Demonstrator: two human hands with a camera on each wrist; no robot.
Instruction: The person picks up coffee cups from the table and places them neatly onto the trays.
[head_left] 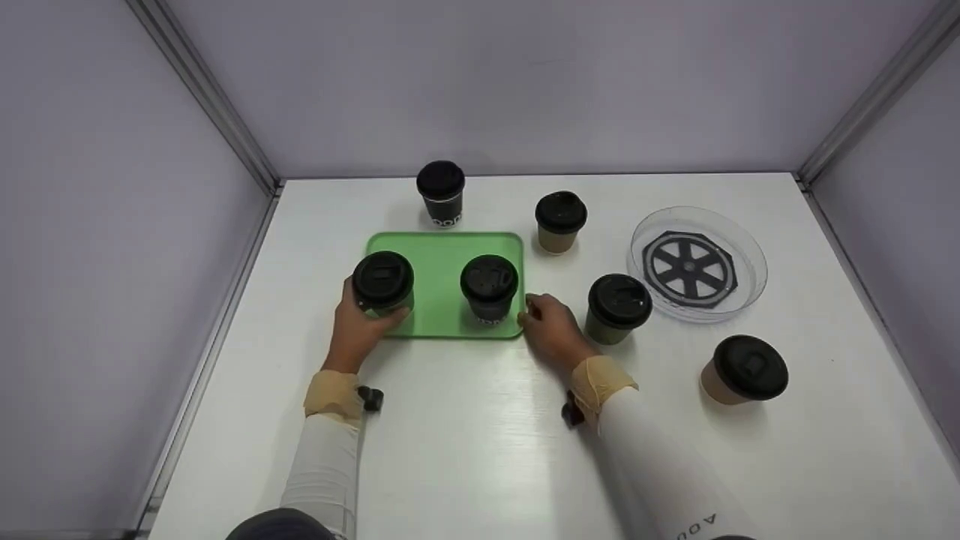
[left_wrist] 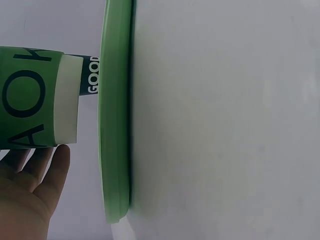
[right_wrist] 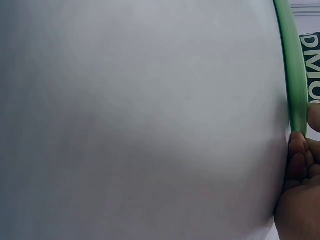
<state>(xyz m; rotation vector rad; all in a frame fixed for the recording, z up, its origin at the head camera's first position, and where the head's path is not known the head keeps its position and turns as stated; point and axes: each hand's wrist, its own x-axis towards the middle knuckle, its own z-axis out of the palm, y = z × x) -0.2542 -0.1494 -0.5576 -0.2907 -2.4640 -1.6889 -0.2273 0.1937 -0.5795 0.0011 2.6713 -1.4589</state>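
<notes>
My left hand [head_left: 357, 326] grips a green paper cup with a black lid [head_left: 383, 279] over the left side of a green tray [head_left: 437, 255]. Seen from the left wrist, the green cup [left_wrist: 30, 100] has dark letters and a white band at its base, which is raised off the tray [left_wrist: 116, 115]. Near the tray's front right corner, my right hand [head_left: 553, 330] holds the rim with curled fingers and thumb. A black lettered cup with a black lid [head_left: 489, 289] stands upright on the tray's right half, close to that hand.
Behind the tray stands a black cup [head_left: 442, 196]. Brown cups [head_left: 557, 238] [head_left: 724, 386] stand at the back and far right, and a greenish cup [head_left: 609, 328] is beside my right hand. A clear round dish [head_left: 752, 279] with a dark wheel-like pattern lies on the right.
</notes>
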